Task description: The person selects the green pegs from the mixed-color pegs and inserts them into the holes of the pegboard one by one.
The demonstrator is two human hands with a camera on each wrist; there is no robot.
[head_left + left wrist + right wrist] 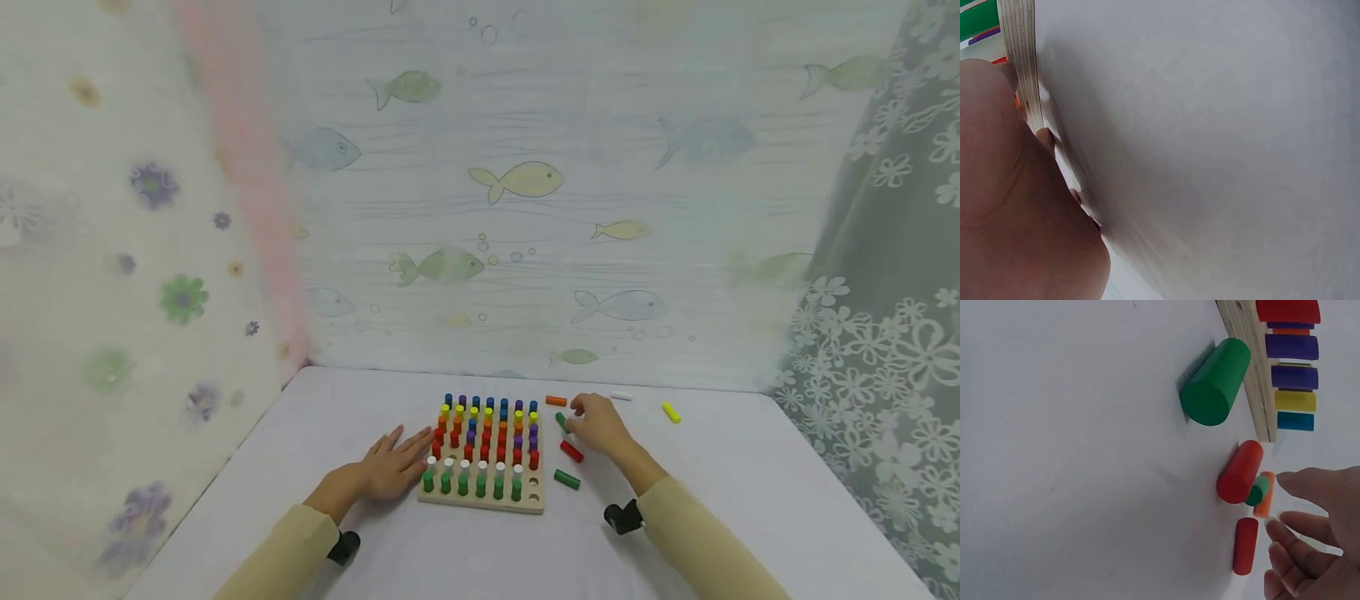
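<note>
A wooden pegboard holds rows of coloured pegs: green in front, then white, red, mixed colours, yellow and blue. My left hand lies with fingers extended at the board's left edge, touching it; in the left wrist view the palm is beside the board's layered side. To the right of the board, my right hand is over the table beside a loose green peg. In the right wrist view its thumb and fingers are apart, with nothing held between them.
Loose pegs lie right of the board: orange, red, green, white and yellow. Another red peg shows in the right wrist view. Bare holes show at the board's front right corner.
</note>
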